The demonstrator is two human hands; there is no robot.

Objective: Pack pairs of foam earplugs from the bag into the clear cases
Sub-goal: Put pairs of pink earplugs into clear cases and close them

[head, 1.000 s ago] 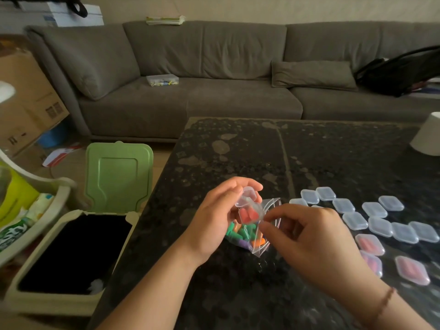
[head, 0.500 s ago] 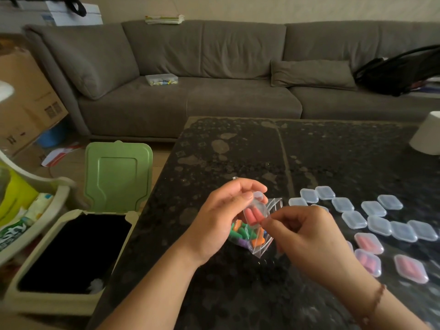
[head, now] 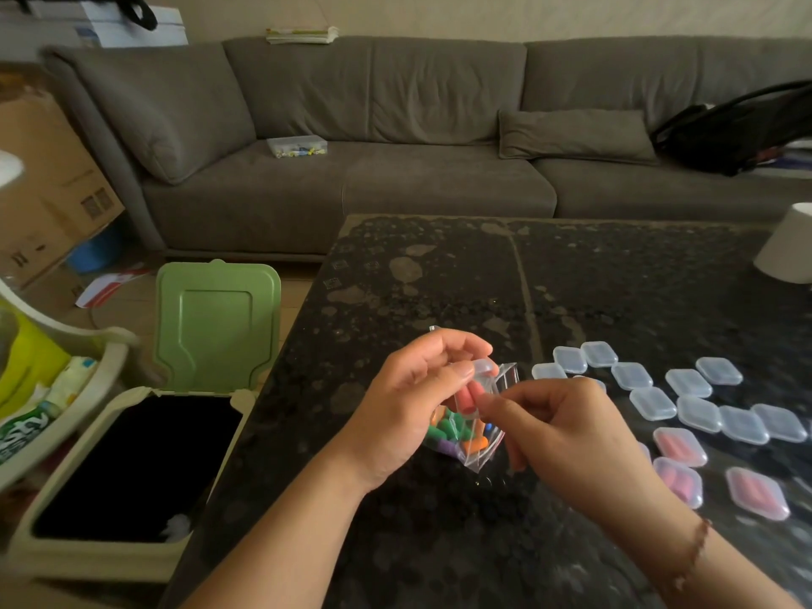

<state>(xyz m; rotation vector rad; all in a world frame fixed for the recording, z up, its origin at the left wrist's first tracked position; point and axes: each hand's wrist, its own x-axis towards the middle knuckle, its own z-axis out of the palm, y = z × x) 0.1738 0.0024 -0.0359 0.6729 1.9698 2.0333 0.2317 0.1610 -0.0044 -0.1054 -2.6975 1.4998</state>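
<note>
Head view, left hand (head: 408, 415) fingers pinching clear case (head: 476, 391) with red earplugs, right hand (head: 567, 437) fingers apparently gripping its edge, above bag (head: 461, 437).

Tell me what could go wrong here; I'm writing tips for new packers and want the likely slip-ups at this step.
1. The clear case is pinched between left hand and right hand above the table; if it slips, the pink earplugs could spill.
2. The bag of loose earplugs lies under the hands; a nudge might scatter them.
3. The open bin sits beside the table edge, so a dropped plug could land in it.
</note>
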